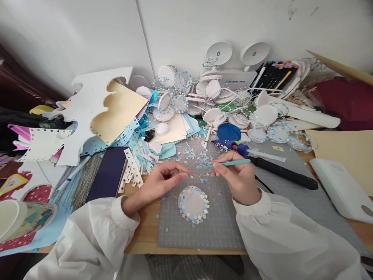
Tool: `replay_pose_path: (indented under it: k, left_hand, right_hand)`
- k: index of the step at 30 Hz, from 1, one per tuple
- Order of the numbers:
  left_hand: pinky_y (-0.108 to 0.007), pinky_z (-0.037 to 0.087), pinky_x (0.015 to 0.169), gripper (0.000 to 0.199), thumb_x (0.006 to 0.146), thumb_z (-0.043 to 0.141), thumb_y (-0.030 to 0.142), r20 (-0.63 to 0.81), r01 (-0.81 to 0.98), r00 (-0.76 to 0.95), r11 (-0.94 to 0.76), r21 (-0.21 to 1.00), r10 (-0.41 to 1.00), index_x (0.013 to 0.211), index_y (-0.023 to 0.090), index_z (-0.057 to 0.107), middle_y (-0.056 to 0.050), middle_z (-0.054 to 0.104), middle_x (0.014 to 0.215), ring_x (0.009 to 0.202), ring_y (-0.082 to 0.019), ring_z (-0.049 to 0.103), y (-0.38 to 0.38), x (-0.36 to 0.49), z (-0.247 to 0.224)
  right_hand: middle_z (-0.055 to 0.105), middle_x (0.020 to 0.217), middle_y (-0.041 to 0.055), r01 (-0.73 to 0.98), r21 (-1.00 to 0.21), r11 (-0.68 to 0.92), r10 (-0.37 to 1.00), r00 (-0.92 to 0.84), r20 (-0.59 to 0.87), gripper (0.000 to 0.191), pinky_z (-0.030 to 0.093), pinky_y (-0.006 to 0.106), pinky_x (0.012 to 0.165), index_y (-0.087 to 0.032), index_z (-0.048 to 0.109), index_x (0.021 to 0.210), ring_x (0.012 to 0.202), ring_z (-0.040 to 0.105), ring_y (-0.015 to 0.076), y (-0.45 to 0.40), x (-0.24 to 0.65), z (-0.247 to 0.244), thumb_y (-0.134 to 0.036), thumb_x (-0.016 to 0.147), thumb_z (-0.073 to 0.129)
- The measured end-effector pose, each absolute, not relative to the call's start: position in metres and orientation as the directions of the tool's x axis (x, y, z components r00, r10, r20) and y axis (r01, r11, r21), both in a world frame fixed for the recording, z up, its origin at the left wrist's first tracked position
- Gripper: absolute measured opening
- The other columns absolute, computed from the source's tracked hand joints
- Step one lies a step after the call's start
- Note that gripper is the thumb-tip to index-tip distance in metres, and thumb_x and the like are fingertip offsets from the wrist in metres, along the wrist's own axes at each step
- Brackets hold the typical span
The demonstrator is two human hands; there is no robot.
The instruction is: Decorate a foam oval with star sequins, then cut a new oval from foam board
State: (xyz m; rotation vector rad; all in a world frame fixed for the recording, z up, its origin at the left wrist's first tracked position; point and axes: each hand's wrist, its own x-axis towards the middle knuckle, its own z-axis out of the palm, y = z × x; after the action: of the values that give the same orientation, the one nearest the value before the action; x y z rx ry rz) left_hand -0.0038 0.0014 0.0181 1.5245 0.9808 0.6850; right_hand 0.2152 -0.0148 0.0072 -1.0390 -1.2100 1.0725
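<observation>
My right hand [240, 181] grips a pair of teal tweezers [231, 163], their tips pointing left over the grey cutting mat [171, 235]. Opposite them, my left hand [161, 179] has thumb and index fingertips drawn together; anything between them is too small to make out. Below and between both hands lies a round white disc [192, 203], edged with small blue, white and cream paper flower or star cut-outs. Neither hand touches it. Loose cut-outs [201, 158] are scattered on the mat just beyond the tweezer tips.
Right of the cut-outs lie a blue glue gun [237, 148], a black-handled tool [287, 174] and a white box-like device [340, 188]. Behind are a blue lid [229, 132] and piled decorated discs [179, 104]. A dark purple box [106, 171] and a tub [27, 217] stand left.
</observation>
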Motion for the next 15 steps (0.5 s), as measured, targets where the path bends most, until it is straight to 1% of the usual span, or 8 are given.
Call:
replay_pose_path:
  k: [3, 5, 9, 15]
  left_hand:
    - [-0.020, 0.021, 0.045, 0.029, 0.081, 0.063, 0.038, -0.090, 0.201, 0.483, -0.010, 0.980, 0.871, 0.093, 0.012, 0.066, 0.007, 0.035, 0.051, 0.047, -0.005, 0.028, 0.000, -0.003, 0.014]
    - [-0.019, 0.020, 0.044, 0.028, 0.080, 0.064, 0.037, -0.074, 0.169, 0.504, -0.015, 0.986, 0.860, 0.094, 0.012, 0.066, 0.009, 0.029, 0.050, 0.046, -0.005, 0.025, -0.001, -0.002, 0.013]
    - [-0.020, 0.020, 0.044, 0.026, 0.080, 0.064, 0.036, -0.068, 0.120, 0.516, 0.007, 0.993, 0.854, 0.088, 0.011, 0.066, 0.008, 0.030, 0.050, 0.046, -0.004, 0.025, -0.002, -0.001, 0.013]
    - [-0.020, 0.019, 0.044, 0.028, 0.080, 0.064, 0.038, -0.098, 0.120, 0.503, 0.042, 0.992, 0.859, 0.080, 0.010, 0.068, 0.006, 0.032, 0.050, 0.048, -0.005, 0.027, -0.002, 0.000, 0.015]
  right_hand:
    - [0.054, 0.057, -0.0033, -0.246, -0.966, 0.082, 0.996, -0.010, 0.087, 0.014, 0.051, 0.030, 0.051, -0.021, 0.061, 0.075, 0.053, 0.057, 0.0134, -0.017, 0.208, 0.007, -0.031, 0.076, 0.072]
    - [0.053, 0.055, -0.0041, -0.316, -0.949, 0.016, 0.998, -0.051, 0.034, 0.015, 0.051, 0.029, 0.052, -0.021, 0.061, 0.075, 0.053, 0.057, 0.0126, -0.020, 0.203, 0.007, -0.030, 0.076, 0.072]
    - [0.055, 0.059, -0.0042, -0.359, -0.933, -0.038, 0.996, -0.088, -0.007, 0.012, 0.050, 0.027, 0.054, -0.021, 0.062, 0.075, 0.052, 0.056, 0.0103, -0.024, 0.199, 0.006, -0.027, 0.076, 0.072]
    - [0.055, 0.058, -0.0045, -0.334, -0.942, -0.032, 0.995, -0.096, 0.001, 0.013, 0.050, 0.029, 0.055, -0.021, 0.061, 0.076, 0.054, 0.057, 0.0121, -0.026, 0.197, 0.005, -0.029, 0.077, 0.071]
